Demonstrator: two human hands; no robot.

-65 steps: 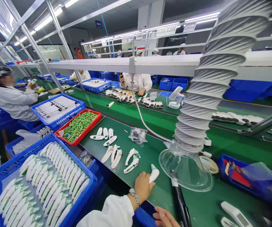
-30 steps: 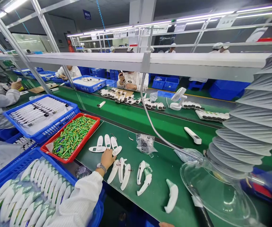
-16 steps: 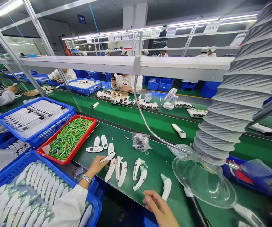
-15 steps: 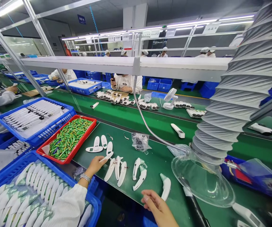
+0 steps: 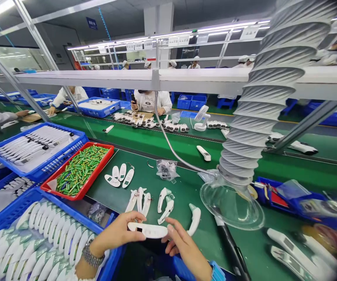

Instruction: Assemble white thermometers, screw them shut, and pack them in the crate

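A long oval white plastic cover (image 5: pixel 152 230) with a small dark window lies level between my hands, above the table's near edge. My left hand (image 5: pixel 124 230), with a metal watch on its wrist, pinches the window end. My right hand (image 5: pixel 183 244) has its thumb and finger at the other end, touching it, with the lower fingers curled. Just beyond are white curved housing halves (image 5: pixel 139 201) with thin wires, and two more housings (image 5: pixel 166 205) with pale green ends. Another curved white housing (image 5: pixel 194 218) rests beside my right hand. Several similar covers (image 5: pixel 121 173) lie further back.
A red tray (image 5: pixel 109 157) of green batteries and blue baskets (image 5: pixel 83 138) of white parts stand left. A clear suction hood (image 5: pixel 233 207) on a grey hose (image 5: pixel 244 128) hangs right, near a black tool handle (image 5: pixel 229 249). Co-workers sit across the green belt (image 5: pixel 145 142).
My left hand has carried the cover from the pile towards me and to the right. My right hand has moved to the cover's other end. The view has turned slightly right.
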